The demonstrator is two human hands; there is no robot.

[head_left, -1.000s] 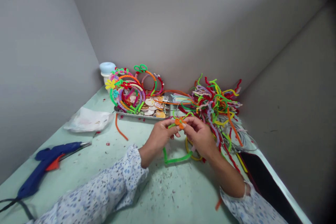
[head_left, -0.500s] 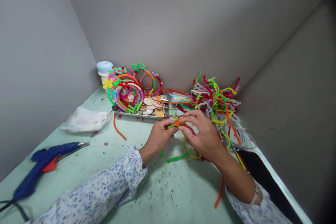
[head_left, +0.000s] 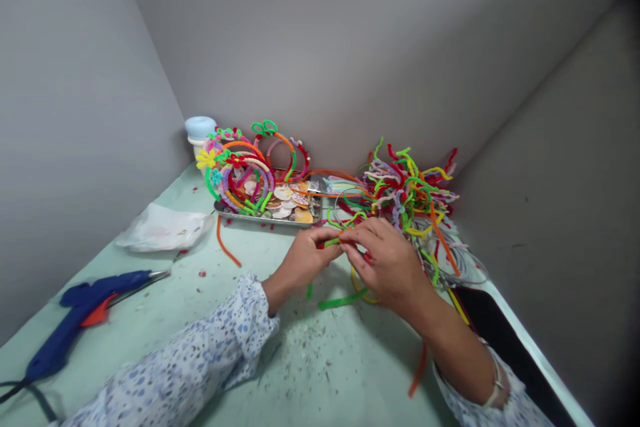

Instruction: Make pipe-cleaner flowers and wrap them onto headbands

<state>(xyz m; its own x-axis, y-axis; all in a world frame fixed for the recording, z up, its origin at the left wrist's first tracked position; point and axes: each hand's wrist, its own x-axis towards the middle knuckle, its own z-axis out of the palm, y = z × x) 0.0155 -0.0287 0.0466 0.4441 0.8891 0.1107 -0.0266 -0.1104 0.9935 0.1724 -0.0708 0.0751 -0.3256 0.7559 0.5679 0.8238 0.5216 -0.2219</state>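
Near the middle of the table, my left hand (head_left: 303, 260) pinches a green pipe cleaner piece (head_left: 331, 241) between thumb and fingers. My right hand (head_left: 387, 263) meets it from the right, its fingertips closed over the piece's orange part, which is mostly covered. Bits of red show beside the fingers of both hands. Below the hands lie a loose green pipe cleaner (head_left: 343, 299) and a yellow curved one (head_left: 356, 278), partly behind my right hand.
Decorated hoops (head_left: 245, 177) stand on a metal tray (head_left: 267, 219) of shell-like pieces. Tangled pipe cleaners (head_left: 410, 180) lie back right. A blue glue gun (head_left: 75, 320) and a plastic bag (head_left: 163, 228) are left. A black flat object (head_left: 493, 320) lies right.
My right fingers have closed further over the orange part, which showed more before. The right hand and wrist have shifted slightly right and down; the left hand is nearly still.
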